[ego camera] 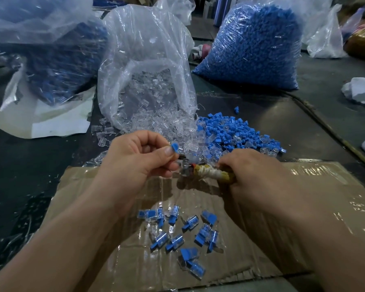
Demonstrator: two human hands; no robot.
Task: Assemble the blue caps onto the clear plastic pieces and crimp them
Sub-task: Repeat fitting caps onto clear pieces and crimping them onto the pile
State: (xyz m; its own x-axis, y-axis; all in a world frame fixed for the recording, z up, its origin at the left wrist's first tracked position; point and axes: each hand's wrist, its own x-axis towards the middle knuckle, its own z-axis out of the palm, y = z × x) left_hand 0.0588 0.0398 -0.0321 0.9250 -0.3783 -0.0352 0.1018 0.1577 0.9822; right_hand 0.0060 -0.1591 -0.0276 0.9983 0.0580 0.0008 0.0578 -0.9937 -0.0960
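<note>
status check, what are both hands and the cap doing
Left hand pinches blue cap at the tool's tip. Right hand grips wrapped crimp tool. Nothing blocking; finished pieces on cardboard.

No readable text, label, brand, number or sign anywhere in view. Nothing legible on the plastic bags (pixel 148 49) across the top of the frame, on the white paper (pixel 57 125) at the left, or on the taped cardboard (pixel 139 268) in the lower half. Blue caps (pixel 230 131) and clear plastic pieces (pixel 156 121) at centre too small and blurred to show any marking
</note>
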